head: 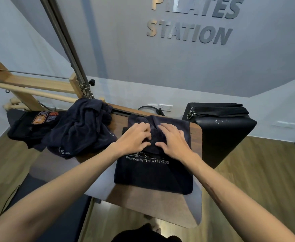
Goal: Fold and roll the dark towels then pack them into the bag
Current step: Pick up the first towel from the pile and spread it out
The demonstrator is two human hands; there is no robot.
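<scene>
A dark navy towel (153,175) with white lettering lies folded on the wooden table (143,203). Its far end is bunched into a roll under my hands. My left hand (136,137) and my right hand (173,140) press side by side on that roll, fingers curled into the cloth. A heap of unfolded dark towels (84,126) lies to the left on the table. A black bag (29,126) with an orange logo sits at the far left, beside the heap.
A black padded box (221,133) with metal clips on it stands right of the table. Wooden pilates equipment (29,88) and a metal pole (68,49) rise at the back left. A wall socket (166,107) with a cable is behind the table. Wood floor lies around.
</scene>
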